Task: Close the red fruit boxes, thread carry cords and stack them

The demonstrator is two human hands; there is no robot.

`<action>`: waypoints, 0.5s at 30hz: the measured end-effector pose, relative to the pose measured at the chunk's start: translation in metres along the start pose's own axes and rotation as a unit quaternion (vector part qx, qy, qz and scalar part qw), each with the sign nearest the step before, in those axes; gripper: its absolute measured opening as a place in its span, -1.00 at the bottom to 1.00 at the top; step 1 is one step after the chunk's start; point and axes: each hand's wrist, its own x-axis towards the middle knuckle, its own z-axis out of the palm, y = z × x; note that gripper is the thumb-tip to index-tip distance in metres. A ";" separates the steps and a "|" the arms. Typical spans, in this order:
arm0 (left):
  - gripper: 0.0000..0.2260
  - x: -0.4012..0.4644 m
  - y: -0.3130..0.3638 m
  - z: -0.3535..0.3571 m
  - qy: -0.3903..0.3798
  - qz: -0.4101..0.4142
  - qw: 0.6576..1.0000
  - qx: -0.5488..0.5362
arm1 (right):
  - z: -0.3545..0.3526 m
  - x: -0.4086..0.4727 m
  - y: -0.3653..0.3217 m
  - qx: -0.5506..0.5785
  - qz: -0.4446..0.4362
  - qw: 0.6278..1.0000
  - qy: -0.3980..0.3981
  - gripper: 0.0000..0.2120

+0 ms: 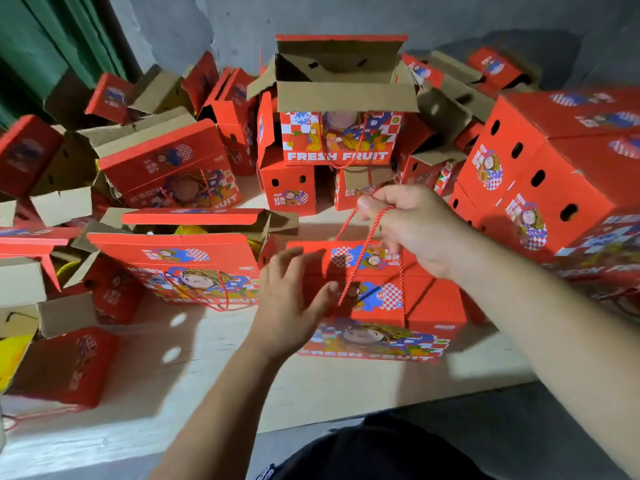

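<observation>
A closed red box sits on the pale floor, near the middle. The right hand pinches a red cord and holds it above the box. The left hand is spread, fingers touching the box's left end. An open box stands far behind.

"FRESH FRUIT" in white capitals runs along the front of the open-topped red box; "666" sits near its top left. The closed box in front seems to read the same, blurred.
</observation>
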 end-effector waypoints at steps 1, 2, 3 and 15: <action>-0.49 -0.003 -0.002 0.006 0.016 -0.011 1.000 -0.006 | -0.006 0.005 0.000 -0.041 -0.001 0.999 0.013 -0.73; -0.46 -0.004 -0.004 0.012 0.038 -0.012 0.999 -0.015 | -0.011 0.012 0.000 -0.046 0.010 0.997 0.055 -0.73; -0.45 -0.004 -0.006 0.017 0.062 -0.008 0.998 -0.021 | -0.015 0.016 0.002 -0.007 0.028 0.994 0.104 -0.74; 0.07 -0.020 0.040 0.107 -0.108 -0.369 0.791 -0.475 | -0.027 0.004 0.056 0.005 0.107 0.990 0.096 -0.89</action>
